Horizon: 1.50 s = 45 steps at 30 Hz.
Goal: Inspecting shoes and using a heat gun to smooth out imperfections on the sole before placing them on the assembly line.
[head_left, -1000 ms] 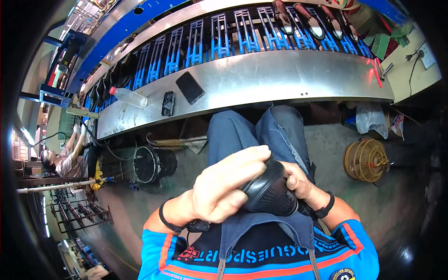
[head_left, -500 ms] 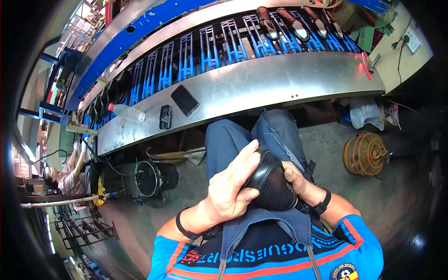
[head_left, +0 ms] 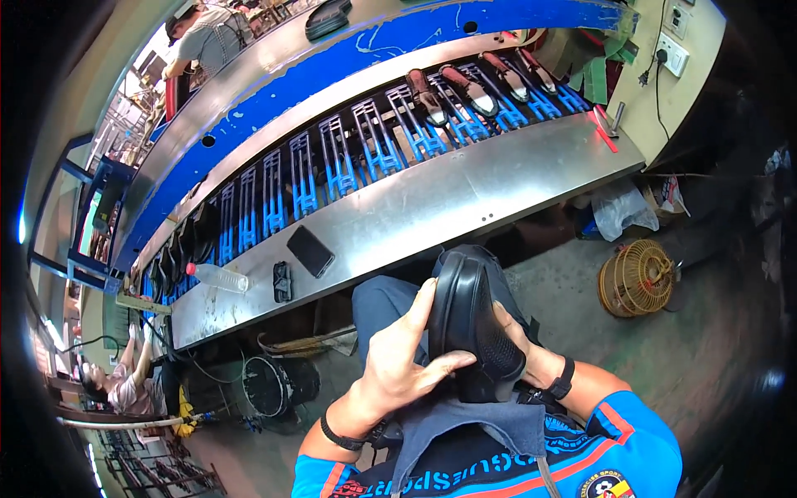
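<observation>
Between my hands, above my lap, is a black shoe point(head_left: 471, 319) with a smooth, glossy upper and a perforated patch at its lower part. One end points up and away toward the bench. My left hand point(head_left: 397, 353) grips its left side, the thumb across the lower part and the fingers along the outer edge. Against the shoe's right side presses my right hand point(head_left: 531, 353); its fingers are partly hidden behind the shoe. Under the shoe lies the dark apron point(head_left: 465, 423) on my front.
A metal bench point(head_left: 398, 216) runs ahead, bearing a phone point(head_left: 310, 251), a small black object point(head_left: 283, 282) and a bottle point(head_left: 220, 279). Beyond are blue racks point(head_left: 339, 178) with several brown shoes point(head_left: 469, 90). A round cage point(head_left: 638, 278) and bucket point(head_left: 267, 387) stand on the floor. Two people work nearby.
The shoe has turned in my hands: its perforated part faced up before, and now its long side and edge show, one end raised. Both hands still hold it. The whole view has tilted.
</observation>
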Available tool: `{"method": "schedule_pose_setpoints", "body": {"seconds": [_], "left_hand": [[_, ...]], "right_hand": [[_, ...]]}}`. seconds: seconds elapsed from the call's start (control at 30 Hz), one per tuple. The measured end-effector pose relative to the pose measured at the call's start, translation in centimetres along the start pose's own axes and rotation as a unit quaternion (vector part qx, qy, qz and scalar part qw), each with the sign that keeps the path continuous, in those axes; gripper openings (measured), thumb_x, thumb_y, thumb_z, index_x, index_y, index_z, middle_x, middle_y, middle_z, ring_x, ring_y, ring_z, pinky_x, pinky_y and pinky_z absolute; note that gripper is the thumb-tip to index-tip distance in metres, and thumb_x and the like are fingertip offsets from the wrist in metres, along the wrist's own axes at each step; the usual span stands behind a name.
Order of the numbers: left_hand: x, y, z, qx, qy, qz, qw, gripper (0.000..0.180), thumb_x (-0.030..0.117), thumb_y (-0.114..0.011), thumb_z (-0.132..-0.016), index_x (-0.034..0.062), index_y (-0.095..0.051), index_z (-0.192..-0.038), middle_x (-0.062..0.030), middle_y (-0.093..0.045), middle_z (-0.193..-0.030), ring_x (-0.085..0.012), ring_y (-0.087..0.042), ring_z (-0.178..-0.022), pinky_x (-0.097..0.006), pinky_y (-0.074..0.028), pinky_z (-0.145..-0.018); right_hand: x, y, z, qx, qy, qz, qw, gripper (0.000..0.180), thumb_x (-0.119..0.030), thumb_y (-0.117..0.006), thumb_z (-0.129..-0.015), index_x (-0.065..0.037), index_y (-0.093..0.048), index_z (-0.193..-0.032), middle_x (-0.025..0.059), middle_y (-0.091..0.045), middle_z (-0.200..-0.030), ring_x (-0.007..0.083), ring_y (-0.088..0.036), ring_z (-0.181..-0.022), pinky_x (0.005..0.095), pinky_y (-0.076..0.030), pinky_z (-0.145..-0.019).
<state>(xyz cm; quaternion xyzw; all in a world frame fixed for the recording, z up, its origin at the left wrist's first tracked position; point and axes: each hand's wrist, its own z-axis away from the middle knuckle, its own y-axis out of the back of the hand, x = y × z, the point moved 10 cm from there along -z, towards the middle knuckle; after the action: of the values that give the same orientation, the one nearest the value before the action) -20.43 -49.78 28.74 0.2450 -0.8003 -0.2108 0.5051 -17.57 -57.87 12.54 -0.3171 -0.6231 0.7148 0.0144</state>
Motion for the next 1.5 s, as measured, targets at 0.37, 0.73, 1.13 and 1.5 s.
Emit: {"method": "schedule_pose_setpoints", "body": {"seconds": [0.37, 0.73, 1.13, 1.5], "left_hand": [[-3.2, -0.8, -0.1, -0.062, 0.113, 0.066, 0.989, 0.066, 0.01, -0.066, -0.093, -0.0058, -0.035, -0.15, -0.0292, -0.063, -0.126, -0.0382, -0.07, -0.103, -0.034, -0.054, -0.089], [-6.4, 1.5, 1.5, 0.261, 0.246, 0.263, 0.896, 0.087, 0.018, -0.079, -0.082, -0.0015, -0.028, -0.149, -0.0158, -0.054, -0.129, -0.0262, -0.059, -0.115, -0.039, -0.047, -0.102], [-12.4, 1.8, 8.5, 0.202, 0.245, 0.632, 0.706, 0.07, 0.037, -0.072, -0.082, -0.0067, -0.05, -0.132, -0.0211, -0.065, -0.118, -0.0299, -0.069, -0.104, -0.041, -0.058, -0.093], [-11.2, -2.4, 8.3, 0.138, 0.263, 0.68, 0.67, 0.084, 0.048, -0.079, -0.075, -0.0017, -0.051, -0.137, -0.0179, -0.062, -0.126, -0.0294, -0.065, -0.113, -0.043, -0.053, -0.101]], "right_hand": [[1.6, 0.7, 0.4, -0.012, -0.052, -0.171, 0.984, 0.062, -0.055, -0.041, -0.103, -0.012, -0.044, -0.147, 0.0181, -0.062, -0.13, 0.0379, -0.071, -0.096, 0.0588, -0.061, -0.075], [-3.6, -3.0, -3.2, 0.125, 0.152, 0.402, 0.894, 0.067, -0.049, -0.051, -0.102, 0.007, -0.044, -0.137, 0.0185, -0.061, -0.128, 0.0266, -0.059, -0.12, 0.0367, -0.045, -0.102], [-7.0, -11.6, -6.0, -0.054, 0.133, 0.704, 0.695, 0.051, -0.03, -0.078, -0.085, 0.0, -0.053, -0.118, 0.0068, -0.061, -0.06, 0.0198, -0.06, -0.049, 0.0331, -0.048, -0.05], [-5.7, -12.5, -8.0, -0.26, 0.039, 0.627, 0.733, 0.057, -0.017, -0.062, -0.093, 0.003, -0.038, -0.14, 0.0076, -0.05, -0.061, 0.019, -0.05, -0.049, 0.0321, -0.037, -0.051]]}}
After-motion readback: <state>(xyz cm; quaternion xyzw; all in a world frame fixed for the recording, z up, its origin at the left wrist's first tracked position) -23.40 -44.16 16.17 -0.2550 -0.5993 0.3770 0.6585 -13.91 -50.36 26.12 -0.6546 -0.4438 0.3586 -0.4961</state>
